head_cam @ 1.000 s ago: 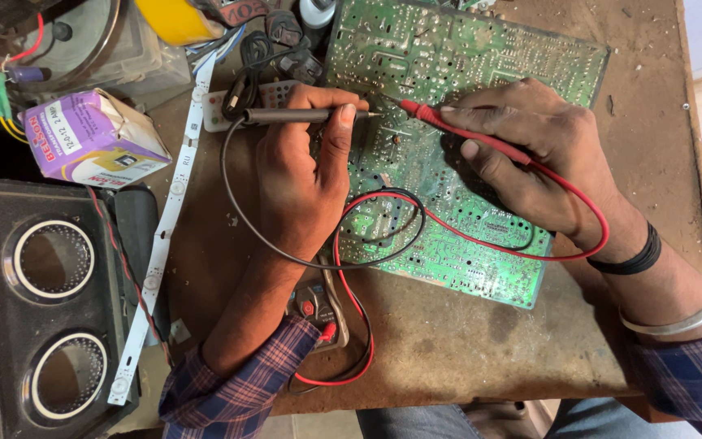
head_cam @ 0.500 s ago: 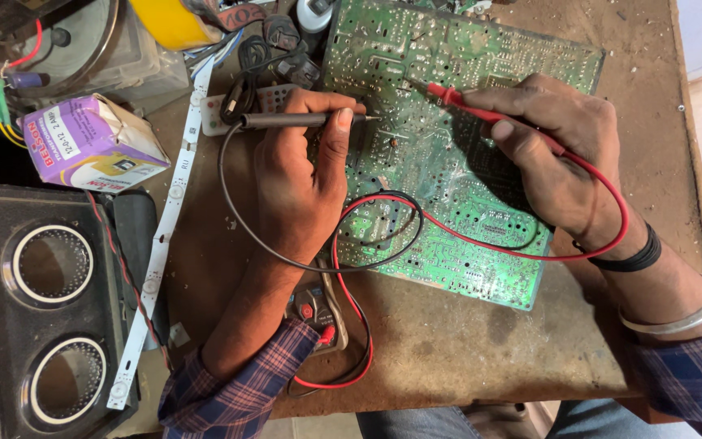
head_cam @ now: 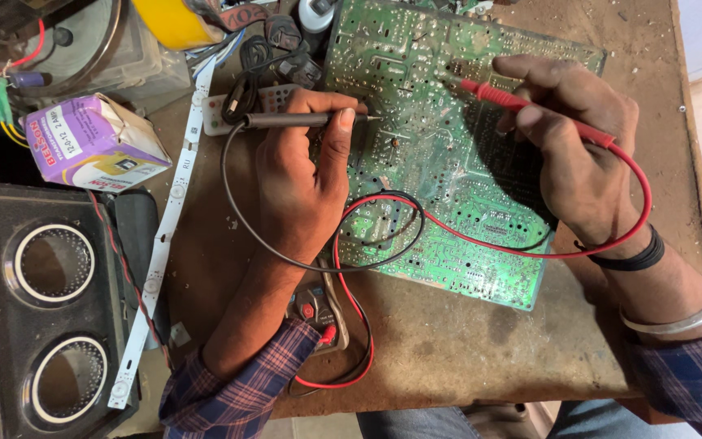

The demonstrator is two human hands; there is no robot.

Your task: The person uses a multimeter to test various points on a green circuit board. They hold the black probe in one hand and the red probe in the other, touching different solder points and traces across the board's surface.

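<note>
Shifted red probe (head_cam: 530,106) tip slightly left on green circuit board (head_cam: 448,146), right hand (head_cam: 570,154) fingers clamped around it. Kept black probe (head_cam: 302,120) pinched in left hand (head_cam: 302,187), touching board's left edge.

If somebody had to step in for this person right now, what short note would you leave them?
Left hand: holds the black probe, tip on the green circuit board.
Right hand: holds the red probe, tip touching the board's upper middle.
Board lies solder side up on the brown table. Both leads run to the meter under the left forearm.
Done: both probes placed. Left: the meter's reading is hidden, so check it.
</note>
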